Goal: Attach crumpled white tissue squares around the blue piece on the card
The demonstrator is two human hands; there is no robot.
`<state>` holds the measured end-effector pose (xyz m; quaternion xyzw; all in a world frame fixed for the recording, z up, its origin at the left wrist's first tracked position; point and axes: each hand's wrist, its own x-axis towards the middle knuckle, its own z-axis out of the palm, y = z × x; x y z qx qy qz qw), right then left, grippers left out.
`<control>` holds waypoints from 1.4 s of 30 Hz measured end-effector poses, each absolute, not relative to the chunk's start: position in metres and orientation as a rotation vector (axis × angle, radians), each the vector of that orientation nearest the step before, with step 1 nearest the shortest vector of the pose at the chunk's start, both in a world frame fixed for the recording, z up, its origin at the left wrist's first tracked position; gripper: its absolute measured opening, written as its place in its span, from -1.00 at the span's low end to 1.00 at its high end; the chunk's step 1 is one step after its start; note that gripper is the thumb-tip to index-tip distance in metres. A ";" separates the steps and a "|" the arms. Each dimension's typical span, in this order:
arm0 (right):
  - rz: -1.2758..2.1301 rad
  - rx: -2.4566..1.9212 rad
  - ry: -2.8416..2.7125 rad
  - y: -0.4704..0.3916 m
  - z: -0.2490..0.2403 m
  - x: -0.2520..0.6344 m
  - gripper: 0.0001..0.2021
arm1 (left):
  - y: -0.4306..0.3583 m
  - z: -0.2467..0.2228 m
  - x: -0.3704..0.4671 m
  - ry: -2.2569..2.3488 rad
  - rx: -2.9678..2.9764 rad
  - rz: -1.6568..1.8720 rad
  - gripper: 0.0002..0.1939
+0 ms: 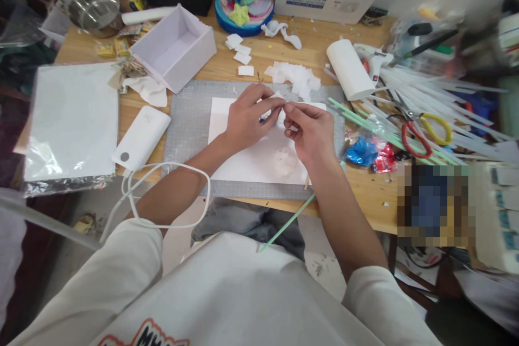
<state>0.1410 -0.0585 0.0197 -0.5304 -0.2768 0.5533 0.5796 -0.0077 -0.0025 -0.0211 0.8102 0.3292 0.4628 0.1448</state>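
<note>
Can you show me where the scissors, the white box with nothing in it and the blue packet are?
Scissors (417,147): head view, red handle.
White box (188,68): head view, front wall.
Blue packet (360,152): head view, middle.

Both hands meet over the white sheet (243,159) — left hand (250,116) and right hand (310,130) pinching fingertips together — with scissors (417,143) and a white power bank (141,138) lying on opposite sides.

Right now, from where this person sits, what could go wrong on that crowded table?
The looped white cable crosses the left forearm, so lifting that arm might snag it. The thin pale-green stick juts past the edge of the wooden table; a bump could knock it down. Anything tiny between the left hand and right hand could slip.
</note>
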 end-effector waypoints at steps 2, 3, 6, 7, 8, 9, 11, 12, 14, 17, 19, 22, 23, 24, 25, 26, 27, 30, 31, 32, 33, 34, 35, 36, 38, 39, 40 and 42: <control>1.293 -1.245 -0.638 -0.058 0.018 0.142 -0.84 | -0.003 -0.020 -0.007 0.943 2.348 1.324 -0.73; 1.292 -1.247 -0.637 -0.057 0.017 0.142 -0.83 | -0.004 -0.020 -0.007 0.947 2.352 1.315 -0.73; 1.292 -1.239 -0.642 -0.057 0.015 0.143 -0.80 | -0.005 -0.020 -0.007 0.967 2.380 1.301 -0.72; 1.294 -1.234 -0.644 -0.057 0.014 0.143 -0.80 | -0.005 -0.020 -0.006 0.966 2.389 1.309 -0.72; 1.296 -1.230 -0.643 -0.057 0.014 0.143 -0.80 | -0.005 -0.021 -0.006 0.960 2.394 1.322 -0.72; 1.297 -1.227 -0.642 -0.057 0.014 0.143 -0.79 | -0.005 -0.021 -0.006 0.949 2.392 1.336 -0.73; 1.297 -1.223 -0.636 -0.057 0.015 0.142 -0.79 | -0.005 -0.022 -0.005 0.926 2.376 1.363 -0.73; 1.297 -1.220 -0.632 -0.057 0.016 0.142 -0.80 | -0.005 -0.022 -0.005 0.919 2.368 1.373 -0.73; 1.299 -1.214 -0.623 -0.057 0.017 0.141 -0.80 | -0.004 -0.023 -0.005 0.916 2.361 1.379 -0.73; 1.302 -1.211 -0.617 -0.057 0.017 0.141 -0.81 | -0.003 -0.023 -0.005 0.906 2.358 1.377 -0.74; 1.296 -1.215 -0.625 -0.057 0.016 0.141 -0.82 | -0.003 -0.024 -0.006 0.891 2.359 1.383 -0.74; 1.273 -1.220 -0.655 -0.058 0.015 0.141 -0.85 | -0.003 -0.024 -0.006 0.888 2.375 1.391 -0.74; 1.262 -1.224 -0.667 -0.058 0.015 0.141 -0.86 | -0.003 -0.025 -0.005 0.891 2.379 1.395 -0.74; 1.250 -1.232 -0.682 -0.058 0.015 0.140 -0.87 | -0.003 -0.025 -0.005 0.890 2.379 1.402 -0.75; 1.235 -1.244 -0.697 -0.058 0.015 0.140 -0.88 | -0.002 -0.025 -0.005 0.884 2.375 1.411 -0.75; 1.215 -1.259 -0.715 -0.058 0.015 0.139 -0.88 | -0.002 -0.026 -0.005 0.877 2.369 1.419 -0.75; 1.185 -1.276 -0.738 -0.058 0.014 0.139 -0.89 | -0.002 -0.027 -0.004 0.872 2.362 1.422 -0.75; 1.045 -1.331 -0.853 -0.058 0.009 0.137 -0.88 | -0.001 -0.028 -0.004 0.897 2.356 1.401 -0.74; 0.992 -1.346 -0.902 -0.058 0.008 0.137 -0.87 | -0.001 -0.029 -0.005 0.916 2.359 1.385 -0.74; 0.941 -1.359 -0.952 -0.059 0.007 0.137 -0.87 | -0.001 -0.029 -0.005 0.933 2.360 1.367 -0.74; 0.895 -1.369 -0.999 -0.059 0.006 0.137 -0.87 | 0.000 -0.029 -0.005 0.944 2.356 1.351 -0.74; 0.858 -1.378 -1.042 -0.059 0.006 0.137 -0.88 | -0.001 -0.029 -0.005 0.949 2.343 1.338 -0.74; 0.829 -1.384 -1.075 -0.060 0.006 0.137 -0.89 | -0.001 -0.028 -0.004 0.949 2.318 1.331 -0.75; 0.808 -1.388 -1.100 -0.061 0.007 0.137 -0.89 | -0.002 -0.026 -0.004 0.946 2.277 1.326 -0.76; 0.803 -1.389 -1.121 -0.061 0.009 0.137 -0.88 | -0.005 -0.021 -0.003 0.949 2.150 1.312 -0.79; 0.816 -1.382 -1.116 -0.062 0.010 0.137 -0.87 | -0.006 -0.018 -0.002 0.961 2.066 1.295 -0.81; 0.835 -1.370 -1.103 -0.061 0.010 0.137 -0.87 | -0.008 -0.015 -0.001 0.986 1.981 1.267 -0.83; 0.878 -1.349 -1.070 -0.061 0.010 0.136 -0.86 | -0.010 -0.008 0.001 1.012 1.857 1.234 -0.86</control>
